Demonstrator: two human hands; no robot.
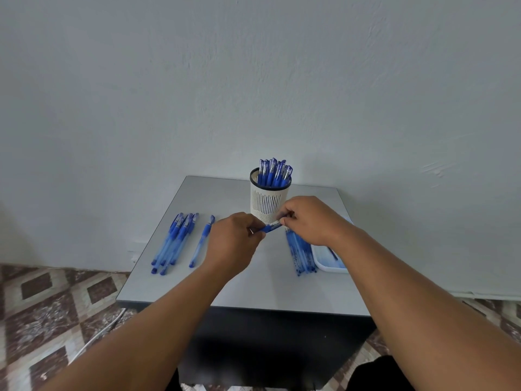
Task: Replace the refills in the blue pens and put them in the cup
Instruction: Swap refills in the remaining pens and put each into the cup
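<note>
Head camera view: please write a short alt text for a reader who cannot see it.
Two hands hold one blue pen between them over a small grey table, the left hand at one end, the right hand at the other. Behind stands a white cup full of blue pens; more pens lie at the left, refills and a tray at the right.
</note>
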